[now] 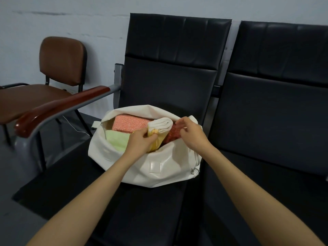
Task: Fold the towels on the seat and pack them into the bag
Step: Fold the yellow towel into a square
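Note:
A white bag (pixel 154 172) stands open on the black seat (pixel 138 210). Inside lie a folded orange towel (pixel 129 124), a pale green towel (pixel 117 140) and a red-orange towel (pixel 174 134). My left hand (pixel 140 141) grips a folded white and yellow towel (pixel 161 126) at the bag's mouth, its lower part down in the bag. My right hand (pixel 191 132) is at the bag's right rim, its fingers curled at the edge of the opening above the red-orange towel.
A red-brown wooden armrest (pixel 58 109) on a grey metal frame runs along the seat's left. A second black seat (pixel 266 121) adjoins on the right. A brown chair (pixel 53 80) stands at the far left by the wall.

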The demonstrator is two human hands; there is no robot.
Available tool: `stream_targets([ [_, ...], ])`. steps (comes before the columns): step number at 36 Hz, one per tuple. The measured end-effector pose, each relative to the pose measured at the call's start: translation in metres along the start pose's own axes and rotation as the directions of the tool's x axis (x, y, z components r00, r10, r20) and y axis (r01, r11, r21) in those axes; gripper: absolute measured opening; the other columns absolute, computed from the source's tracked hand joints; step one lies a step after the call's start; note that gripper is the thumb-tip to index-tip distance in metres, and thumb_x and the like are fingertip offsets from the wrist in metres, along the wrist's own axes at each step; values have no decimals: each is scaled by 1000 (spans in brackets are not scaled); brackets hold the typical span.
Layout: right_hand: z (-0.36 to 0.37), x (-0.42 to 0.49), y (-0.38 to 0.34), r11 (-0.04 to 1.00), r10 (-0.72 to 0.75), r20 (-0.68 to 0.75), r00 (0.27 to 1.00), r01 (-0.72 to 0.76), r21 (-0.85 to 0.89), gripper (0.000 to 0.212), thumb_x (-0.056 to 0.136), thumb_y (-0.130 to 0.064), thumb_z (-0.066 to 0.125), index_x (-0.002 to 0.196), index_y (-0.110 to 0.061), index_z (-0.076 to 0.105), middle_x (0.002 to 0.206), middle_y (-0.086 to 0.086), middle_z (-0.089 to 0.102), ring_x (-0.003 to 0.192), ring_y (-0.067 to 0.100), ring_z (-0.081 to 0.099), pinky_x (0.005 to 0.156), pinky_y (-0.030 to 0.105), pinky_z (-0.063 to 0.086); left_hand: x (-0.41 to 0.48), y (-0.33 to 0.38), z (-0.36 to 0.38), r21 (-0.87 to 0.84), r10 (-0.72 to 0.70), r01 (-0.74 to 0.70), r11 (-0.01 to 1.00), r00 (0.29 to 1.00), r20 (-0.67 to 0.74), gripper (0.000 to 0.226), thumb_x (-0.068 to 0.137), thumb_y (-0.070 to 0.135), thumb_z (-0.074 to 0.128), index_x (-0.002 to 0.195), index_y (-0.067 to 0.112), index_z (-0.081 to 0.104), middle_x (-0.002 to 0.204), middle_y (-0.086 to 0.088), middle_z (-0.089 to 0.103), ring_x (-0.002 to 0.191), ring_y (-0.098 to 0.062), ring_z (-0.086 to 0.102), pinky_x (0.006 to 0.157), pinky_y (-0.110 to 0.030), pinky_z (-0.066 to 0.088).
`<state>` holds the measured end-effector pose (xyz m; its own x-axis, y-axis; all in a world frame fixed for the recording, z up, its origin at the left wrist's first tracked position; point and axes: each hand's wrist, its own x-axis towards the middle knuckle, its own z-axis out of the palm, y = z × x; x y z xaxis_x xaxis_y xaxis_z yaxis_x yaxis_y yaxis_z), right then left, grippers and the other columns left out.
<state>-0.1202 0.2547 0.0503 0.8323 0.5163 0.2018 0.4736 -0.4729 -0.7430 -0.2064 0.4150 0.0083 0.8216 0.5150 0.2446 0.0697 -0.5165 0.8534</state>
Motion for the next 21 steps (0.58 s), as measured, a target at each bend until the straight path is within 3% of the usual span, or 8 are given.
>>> stream_targets([
  [2, 0, 6, 7, 924, -141, 64, 988, 154, -351, 24, 92, -7, 44, 107, -12, 63, 107, -2, 63, 100, 18, 58, 85, 31, 48, 2, -1, -6, -63, -29, 32, 997, 999, 44, 23, 89, 22, 65, 109, 13, 68, 90, 0, 68, 83, -14, 60, 72, -28, 46],
  [4, 6, 9, 11, 785, -156, 247, 956, 272, -557, 19, 92, -18, 48, 100, -13, 64, 105, 3, 63, 109, 25, 53, 88, 36, 46, 5, -3, -12, -77, -34, 41, 996, 996, 87, 29, 89, 23, 64, 117, 16, 66, 104, -2, 69, 96, -17, 62, 83, -32, 48],
  [7, 18, 9, 13, 533, -110, 382, 917, 379, -757, 33, 95, -35, 45, 121, -19, 58, 126, 4, 56, 123, 27, 41, 102, 37, 31, 5, -3, -14, -19, -15, 18, 1000, 991, 131, 35, 89, 24, 64, 123, 16, 64, 112, -1, 68, 103, -18, 61, 89, -33, 48],
  [9, 22, 9, 13, 472, -103, 386, 917, 387, -792, 39, 95, -37, 48, 129, -19, 53, 135, 6, 49, 127, 27, 36, 106, 38, 25, 5, -2, -13, 20, 7, -10, 1000, 989, 151, 35, 89, 24, 65, 123, 14, 64, 113, -1, 67, 103, -18, 60, 88, -32, 47],
  [12, 18, 8, 9, 528, -134, 379, 916, 389, -755, 32, 91, -26, 54, 123, -19, 57, 131, 5, 51, 125, 27, 35, 104, 37, 26, 6, 0, -12, 62, 23, -33, 998, 985, 170, 32, 88, 23, 66, 119, 14, 65, 111, -2, 67, 101, -19, 61, 87, -32, 47],
  [15, 4, 1, 10, 581, -242, 371, 896, 440, -684, 21, 92, -19, 49, 110, -20, 61, 121, -1, 57, 123, 23, 37, 93, 34, 29, 10, 2, -16, 114, 18, -46, 992, 973, 231, 30, 88, 26, 66, 116, 15, 66, 104, 0, 66, 96, -18, 60, 79, -30, 45],
  [18, -13, -12, 14, 495, -348, 380, 857, 512, -702, 18, 93, -23, 53, 108, -19, 62, 110, -4, 59, 110, 20, 44, 83, 31, 30, 16, 5, -13, 229, 64, -142, 963, 945, 320, 20, 83, 29, 70, 83, 10, 67, 76, 0, 62, 77, -19, 57, 66, -30, 40],
  [21, -21, -22, 19, 454, -449, 383, 807, 576, -680, 12, 82, -18, 69, 94, -16, 67, 91, 1, 64, 92, 27, 55, 79, 40, 43, 19, 15, -3, 352, 48, -195, 915, 921, 386, 34, 79, 31, 68, 58, 16, 46, 58, 4, 45, 59, -14, 43, 54, -29, 30],
])
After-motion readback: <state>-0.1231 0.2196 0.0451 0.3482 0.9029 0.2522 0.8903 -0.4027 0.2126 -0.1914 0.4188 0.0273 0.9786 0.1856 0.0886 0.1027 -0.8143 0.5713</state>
